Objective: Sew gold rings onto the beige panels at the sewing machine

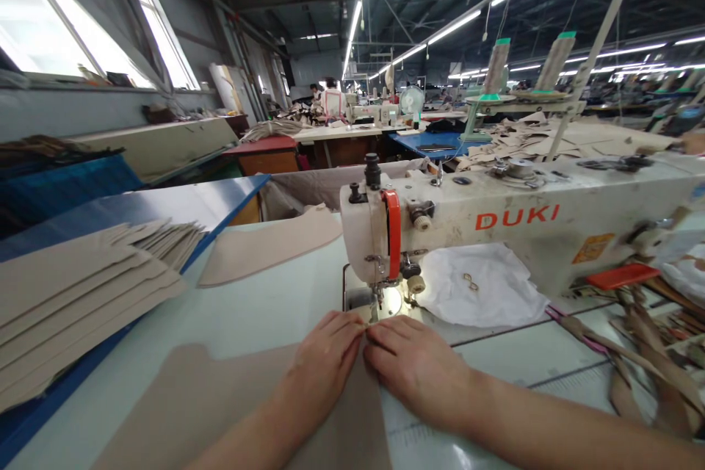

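A large beige fabric piece (242, 389) lies on the pale table, its far edge reaching toward the needle of the sewing machine (440, 213). My left hand (327, 352) pinches that edge just in front of the presser foot (380, 297). Close against it, my right hand (416, 360) has its fingers closed on the same edge, the fingertips of both hands nearly touching. The fingers hide the gripped part of the cloth. Light from the machine's lamp falls on the needle plate (392, 301).
Stacked beige pieces (82, 301) lie at left on a blue-edged board. One cut piece (269, 244) rests beyond the machine head's left side. A white cloth (479, 286) sits under the machine arm, with purple-handled scissors (578, 330) and strips at right. Thread cones (556, 62) stand behind.
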The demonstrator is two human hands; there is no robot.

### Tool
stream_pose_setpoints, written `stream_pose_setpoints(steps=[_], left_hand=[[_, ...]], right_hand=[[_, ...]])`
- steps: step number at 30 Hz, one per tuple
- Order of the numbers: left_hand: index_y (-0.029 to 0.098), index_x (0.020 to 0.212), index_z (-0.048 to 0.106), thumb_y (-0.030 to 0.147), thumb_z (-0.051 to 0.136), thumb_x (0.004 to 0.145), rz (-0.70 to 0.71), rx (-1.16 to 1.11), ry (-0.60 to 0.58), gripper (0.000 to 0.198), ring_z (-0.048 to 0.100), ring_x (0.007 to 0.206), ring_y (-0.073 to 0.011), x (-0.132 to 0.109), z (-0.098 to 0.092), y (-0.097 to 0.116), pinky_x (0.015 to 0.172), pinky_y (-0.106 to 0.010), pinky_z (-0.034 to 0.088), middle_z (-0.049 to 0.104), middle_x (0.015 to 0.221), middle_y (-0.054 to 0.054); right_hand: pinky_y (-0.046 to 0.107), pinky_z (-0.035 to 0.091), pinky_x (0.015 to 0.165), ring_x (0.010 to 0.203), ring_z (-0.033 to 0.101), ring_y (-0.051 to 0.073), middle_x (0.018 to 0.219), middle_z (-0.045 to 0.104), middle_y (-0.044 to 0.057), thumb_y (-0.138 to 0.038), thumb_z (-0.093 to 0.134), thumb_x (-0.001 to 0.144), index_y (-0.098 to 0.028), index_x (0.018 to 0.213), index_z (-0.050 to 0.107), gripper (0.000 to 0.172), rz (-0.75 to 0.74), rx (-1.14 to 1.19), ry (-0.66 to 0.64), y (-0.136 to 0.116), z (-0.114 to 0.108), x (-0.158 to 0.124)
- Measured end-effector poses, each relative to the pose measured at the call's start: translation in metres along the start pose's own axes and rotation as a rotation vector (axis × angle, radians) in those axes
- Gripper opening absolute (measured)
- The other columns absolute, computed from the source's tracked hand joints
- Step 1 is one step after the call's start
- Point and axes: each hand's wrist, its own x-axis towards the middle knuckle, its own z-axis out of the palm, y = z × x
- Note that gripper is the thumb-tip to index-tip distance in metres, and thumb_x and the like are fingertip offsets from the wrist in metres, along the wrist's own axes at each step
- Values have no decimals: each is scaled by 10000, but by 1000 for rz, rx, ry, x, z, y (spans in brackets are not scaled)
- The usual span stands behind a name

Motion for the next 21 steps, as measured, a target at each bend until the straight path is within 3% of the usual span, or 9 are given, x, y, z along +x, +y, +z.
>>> stream_pose_setpoints(steps=[11, 21], left_hand=[[172, 845, 631, 172, 393, 913, -40, -32, 2, 247, 637, 777, -158, 2, 0, 2, 713, -291, 572, 690, 821, -50], [165, 850, 637, 193, 392, 923, 0, -21, -29, 256, 641, 815, -174, 23, 21, -6, 753, -315, 571, 703, 866, -55]], right_hand=[[330, 444, 806, 880, 539, 195, 919, 612, 50, -225, 570, 879, -146, 907, 589, 86, -61, -86, -52, 5, 1, 5], [327, 432, 801, 918, 532, 191, 978, 618, 57, -219, 538, 900, -142, 928, 577, 91, -5, -86, -95, 28, -5, 0]])
